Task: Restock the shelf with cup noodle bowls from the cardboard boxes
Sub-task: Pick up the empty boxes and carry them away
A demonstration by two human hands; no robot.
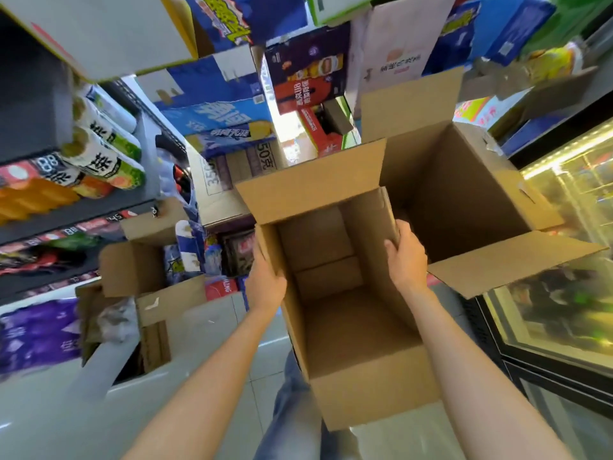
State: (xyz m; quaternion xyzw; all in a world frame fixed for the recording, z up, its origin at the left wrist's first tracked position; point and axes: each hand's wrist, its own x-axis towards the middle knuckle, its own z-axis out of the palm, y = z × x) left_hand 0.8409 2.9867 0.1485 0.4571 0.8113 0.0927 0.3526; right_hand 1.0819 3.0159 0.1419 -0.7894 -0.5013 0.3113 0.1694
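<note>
2 open cardboard boxes fill the middle and right of the frame, and neither shows any cup noodle bowl inside. The larger box (457, 194) stands behind, in the upper right centre, its flaps spread out, 1 of them reaching toward the glass-fronted cooler (557, 313) along the right edge. The smaller box (351, 313) sits in front of it at the centre, touching it, its opening turned toward the camera so that its bare brown bottom shows. The shelf (76, 207) runs along the left edge of the frame, carrying tall cartons with green and white print, orange packs beside them and a row of price tags on its front lip; a purple pack lies lower at the far left. Stacked printed cartons (219, 104), blue, purple and red, crowd the top centre. At the lower left centre a third, smaller brown box (146, 260) stands open on the pale floor, apart from the other 2. The left hand (265, 280) grips the left wall of the smaller box near its rim, fingers curled behind the cardboard. The right hand (406, 257) clasps the right wall of the same box, fingers wrapped over the edge where it meets the larger box. Both bare forearms reach up from the bottom of the frame, with blue jeans visible between them.
</note>
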